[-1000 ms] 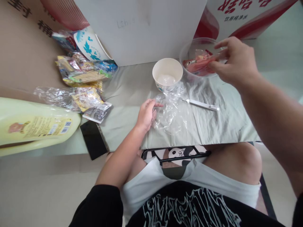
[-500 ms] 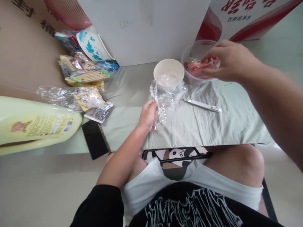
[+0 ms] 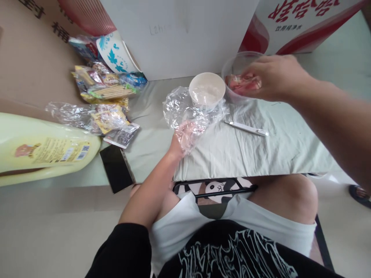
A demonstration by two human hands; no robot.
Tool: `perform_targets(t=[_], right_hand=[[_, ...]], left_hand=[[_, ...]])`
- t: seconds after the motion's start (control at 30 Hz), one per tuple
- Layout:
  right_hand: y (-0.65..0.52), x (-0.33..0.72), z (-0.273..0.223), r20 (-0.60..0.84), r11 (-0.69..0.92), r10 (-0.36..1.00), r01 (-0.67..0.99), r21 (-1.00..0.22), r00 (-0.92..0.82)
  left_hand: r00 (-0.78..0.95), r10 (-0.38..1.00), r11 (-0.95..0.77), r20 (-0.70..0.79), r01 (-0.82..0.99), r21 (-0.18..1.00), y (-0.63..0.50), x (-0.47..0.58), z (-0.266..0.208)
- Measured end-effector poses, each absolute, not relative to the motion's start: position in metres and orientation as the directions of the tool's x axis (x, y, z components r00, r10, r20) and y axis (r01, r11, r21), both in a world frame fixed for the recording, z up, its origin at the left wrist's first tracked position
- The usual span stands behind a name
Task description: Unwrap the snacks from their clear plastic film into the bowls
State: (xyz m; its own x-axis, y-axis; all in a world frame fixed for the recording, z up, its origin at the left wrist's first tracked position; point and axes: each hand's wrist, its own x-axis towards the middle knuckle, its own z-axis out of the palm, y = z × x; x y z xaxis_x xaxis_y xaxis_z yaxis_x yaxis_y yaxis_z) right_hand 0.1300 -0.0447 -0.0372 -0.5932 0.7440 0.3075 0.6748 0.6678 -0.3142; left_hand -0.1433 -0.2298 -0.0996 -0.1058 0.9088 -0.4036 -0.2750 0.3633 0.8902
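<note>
My left hand [image 3: 185,135] is closed on a crumpled clear plastic bag [image 3: 176,108], whose thin film lies over the fingers and spreads to a white paper bowl [image 3: 207,87]. The bowl stands upright, with some clear film at its front. At the right, my right hand [image 3: 275,77] reaches into a round clear plastic tub [image 3: 230,63], its fingers curled round pinkish-red wrapped packets [image 3: 242,85]; the fingertips are partly hidden. Below the tub lies a white utility knife [image 3: 246,127] on the pale cloth.
Snack packets [image 3: 110,90] and a tipped paper bucket [image 3: 116,54] crowd the left. A pale yellow jug [image 3: 43,150] and a black phone [image 3: 116,169] lie nearer me. Cardboard boxes [image 3: 179,42] wall off the back. The table's front edge runs above my knees.
The plastic bag has spread leftward and now covers my left hand. My right hand has shifted slightly at the tub, and the packets under it have moved a little.
</note>
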Motion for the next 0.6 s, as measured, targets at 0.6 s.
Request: perform_targets(t=[0.6], right_hand=[[-0.215,0.076,-0.056,0.076,0.304,0.659,0.172,-0.937,-0.748]], left_hand=[[0.908,0.407,0.309,-0.093,-0.042,0.95,-0.25,-0.16,-0.07]])
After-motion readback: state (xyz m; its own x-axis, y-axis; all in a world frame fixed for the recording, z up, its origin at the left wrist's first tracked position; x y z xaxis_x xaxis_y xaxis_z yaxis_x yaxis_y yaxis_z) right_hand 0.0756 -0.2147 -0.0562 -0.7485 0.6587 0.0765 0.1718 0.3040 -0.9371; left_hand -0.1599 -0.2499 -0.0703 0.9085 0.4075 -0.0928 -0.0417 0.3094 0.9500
